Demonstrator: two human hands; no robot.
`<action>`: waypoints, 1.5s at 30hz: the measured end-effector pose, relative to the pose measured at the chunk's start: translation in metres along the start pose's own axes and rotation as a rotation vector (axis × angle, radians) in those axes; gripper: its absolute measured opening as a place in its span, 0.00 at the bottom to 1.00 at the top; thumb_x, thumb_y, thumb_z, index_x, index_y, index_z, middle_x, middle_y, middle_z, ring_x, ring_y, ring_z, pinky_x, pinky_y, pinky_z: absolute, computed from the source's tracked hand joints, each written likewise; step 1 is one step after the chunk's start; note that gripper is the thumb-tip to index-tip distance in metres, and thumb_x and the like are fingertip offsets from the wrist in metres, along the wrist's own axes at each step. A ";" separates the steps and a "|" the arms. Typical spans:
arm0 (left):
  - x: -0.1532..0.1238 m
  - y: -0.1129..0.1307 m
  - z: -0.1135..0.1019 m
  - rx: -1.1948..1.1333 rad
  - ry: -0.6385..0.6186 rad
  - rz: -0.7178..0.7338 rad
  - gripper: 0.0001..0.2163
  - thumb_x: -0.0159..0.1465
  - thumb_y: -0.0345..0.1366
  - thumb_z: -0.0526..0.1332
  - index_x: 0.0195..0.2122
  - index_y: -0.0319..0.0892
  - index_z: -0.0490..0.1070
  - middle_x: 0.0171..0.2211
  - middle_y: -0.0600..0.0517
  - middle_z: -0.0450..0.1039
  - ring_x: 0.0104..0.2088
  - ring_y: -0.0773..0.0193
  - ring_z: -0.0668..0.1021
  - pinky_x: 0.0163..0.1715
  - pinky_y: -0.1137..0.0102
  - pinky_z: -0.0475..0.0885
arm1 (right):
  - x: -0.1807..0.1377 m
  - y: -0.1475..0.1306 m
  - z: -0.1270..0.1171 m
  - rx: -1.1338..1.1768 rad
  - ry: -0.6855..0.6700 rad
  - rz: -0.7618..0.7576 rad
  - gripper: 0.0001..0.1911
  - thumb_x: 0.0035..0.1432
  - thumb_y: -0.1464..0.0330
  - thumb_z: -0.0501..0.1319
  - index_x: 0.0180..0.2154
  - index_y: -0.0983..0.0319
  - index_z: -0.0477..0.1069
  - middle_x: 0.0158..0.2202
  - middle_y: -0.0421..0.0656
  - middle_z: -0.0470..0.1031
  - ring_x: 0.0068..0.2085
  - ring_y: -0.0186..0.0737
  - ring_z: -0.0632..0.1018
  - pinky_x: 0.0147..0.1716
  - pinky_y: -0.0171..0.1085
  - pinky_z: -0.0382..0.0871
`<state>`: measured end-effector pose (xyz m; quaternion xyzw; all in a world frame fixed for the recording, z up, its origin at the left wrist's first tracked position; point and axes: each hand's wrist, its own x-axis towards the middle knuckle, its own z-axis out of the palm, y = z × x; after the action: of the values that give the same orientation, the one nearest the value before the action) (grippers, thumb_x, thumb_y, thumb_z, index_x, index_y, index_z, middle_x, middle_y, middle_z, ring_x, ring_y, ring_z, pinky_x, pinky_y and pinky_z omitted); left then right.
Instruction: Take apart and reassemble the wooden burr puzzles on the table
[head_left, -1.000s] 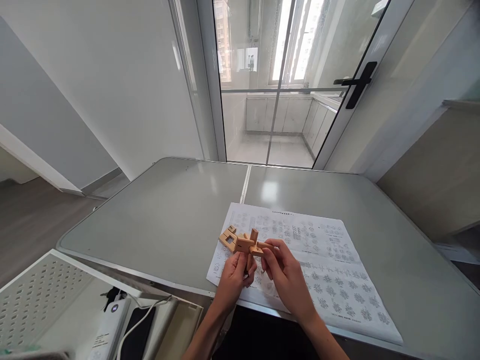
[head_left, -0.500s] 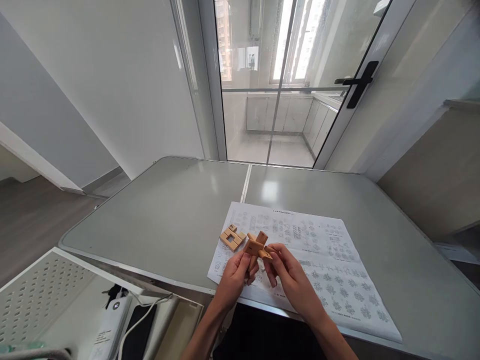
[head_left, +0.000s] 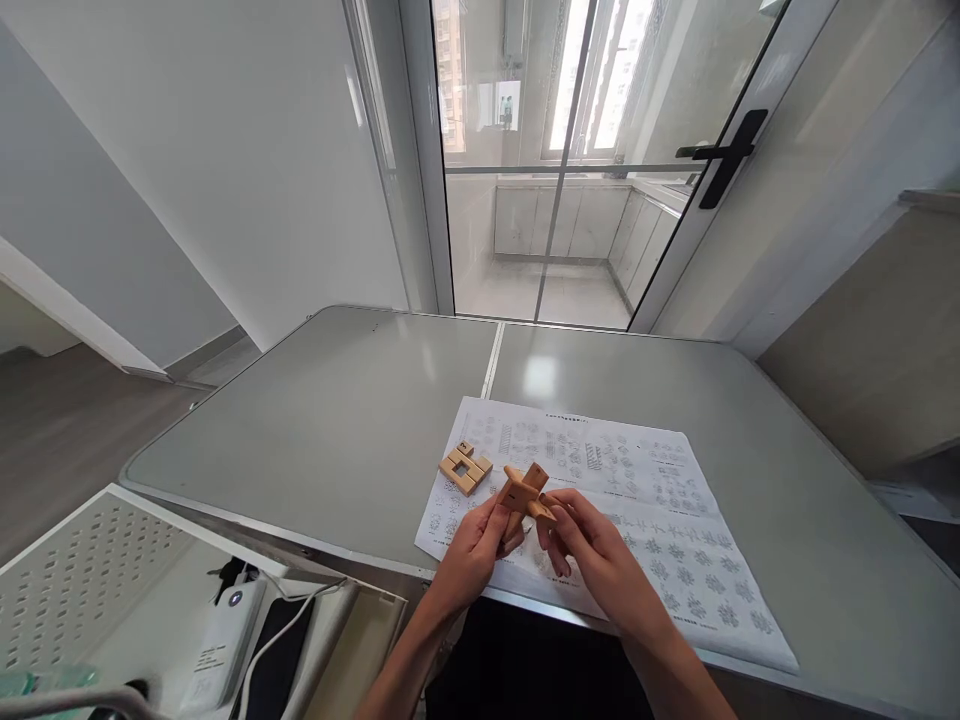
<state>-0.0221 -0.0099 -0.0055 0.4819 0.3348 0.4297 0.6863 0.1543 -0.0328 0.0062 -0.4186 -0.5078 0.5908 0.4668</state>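
Note:
Several interlocked wooden puzzle pieces (head_left: 519, 494) form a cross-shaped cluster held up over the sheet. My left hand (head_left: 480, 540) grips the cluster from the left, its thumb on the near side. From the right, my right hand (head_left: 589, 540) pinches a protruding piece of it between thumb and fingers. Some fingertips are hidden behind the wood. Left of the cluster, a notched wooden piece (head_left: 466, 470) with a square gap and a number on one end lies on the paper. Printed assembly diagrams cover the white instruction sheet (head_left: 675, 520) below my hands.
The grey table (head_left: 360, 420) spreads to both sides, with a seam down its middle. At the lower left, a white perforated tray (head_left: 97, 580) holds a white power bank (head_left: 225, 640), a dark phone-like slab (head_left: 281, 650) and cables. A glass door (head_left: 570, 230) stands beyond the table.
Both hands and the wooden cluster have shifted slightly right in view. The grip stays the same, and the loose wooden piece rests where it was on the sheet.

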 end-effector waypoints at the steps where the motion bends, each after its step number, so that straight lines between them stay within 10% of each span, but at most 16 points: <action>1: -0.001 0.001 0.000 -0.009 -0.028 -0.018 0.23 0.70 0.57 0.61 0.32 0.42 0.63 0.24 0.60 0.54 0.23 0.71 0.56 0.23 0.71 0.50 | 0.001 0.001 -0.002 0.055 -0.011 0.010 0.20 0.72 0.48 0.57 0.44 0.58 0.72 0.30 0.37 0.69 0.25 0.34 0.65 0.29 0.37 0.63; 7: -0.002 0.000 -0.004 -0.145 -0.163 -0.171 0.20 0.70 0.55 0.61 0.44 0.42 0.67 0.25 0.62 0.50 0.21 0.72 0.50 0.22 0.71 0.48 | 0.003 0.005 0.000 0.298 0.100 0.114 0.22 0.64 0.46 0.66 0.46 0.57 0.73 0.26 0.34 0.66 0.24 0.33 0.65 0.29 0.37 0.63; 23: 0.003 -0.003 -0.004 -0.138 -0.180 -0.150 0.22 0.68 0.58 0.63 0.39 0.42 0.67 0.24 0.62 0.49 0.21 0.73 0.49 0.22 0.72 0.46 | 0.006 0.009 0.010 0.202 0.211 0.095 0.22 0.63 0.48 0.67 0.48 0.56 0.73 0.24 0.34 0.68 0.25 0.35 0.67 0.30 0.37 0.65; 45: 0.003 0.002 -0.007 -0.232 -0.167 -0.189 0.23 0.66 0.57 0.67 0.44 0.40 0.69 0.21 0.64 0.53 0.19 0.74 0.53 0.21 0.75 0.58 | -0.002 0.000 0.007 0.165 0.081 0.088 0.21 0.66 0.47 0.65 0.43 0.57 0.70 0.26 0.35 0.69 0.23 0.29 0.62 0.25 0.33 0.58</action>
<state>-0.0276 -0.0047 -0.0063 0.3997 0.2684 0.3577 0.8001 0.1478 -0.0361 0.0076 -0.4241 -0.4194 0.6330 0.4935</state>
